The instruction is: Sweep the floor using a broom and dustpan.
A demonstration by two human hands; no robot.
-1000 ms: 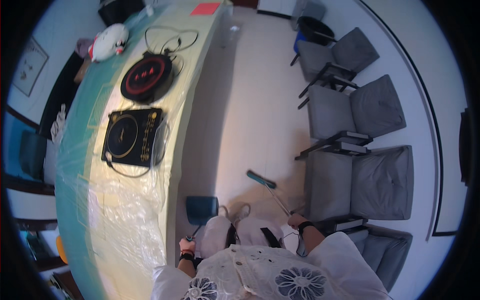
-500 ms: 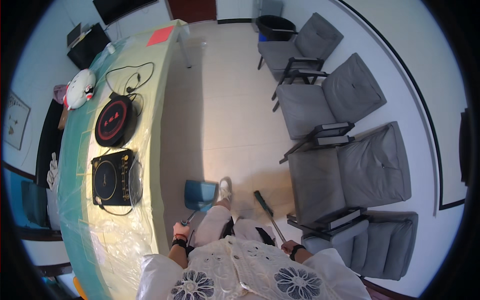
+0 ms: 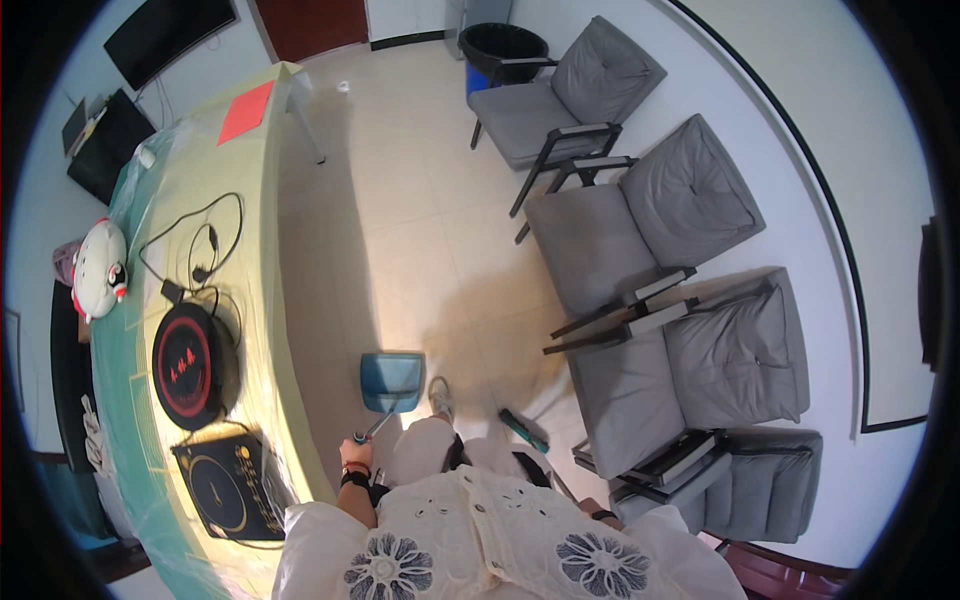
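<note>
My left hand [image 3: 354,458] grips the thin handle of a blue dustpan [image 3: 392,382], which rests on the pale tiled floor just ahead of my shoe [image 3: 440,398]. To the right, a broom [image 3: 523,431] with a dark green head slants down toward my right hand [image 3: 596,512]. That hand is mostly hidden behind my white flowered blouse; only the wrist with a dark band shows, closed on the broom's stick. The broom head lies about a hand's width right of the dustpan.
A long table under a green cover [image 3: 265,250] runs along my left, bearing a round red-and-black cooktop [image 3: 188,365], a square black induction cooker [image 3: 228,485], cables, a white toy [image 3: 98,268] and a red sheet [image 3: 245,112]. Grey armchairs [image 3: 640,240] line the right wall. A black bin [image 3: 500,42] stands far ahead.
I have moved forward along the table. The dustpan has come nearer to my feet, and the broom head has swung from ahead of me to my right side.
</note>
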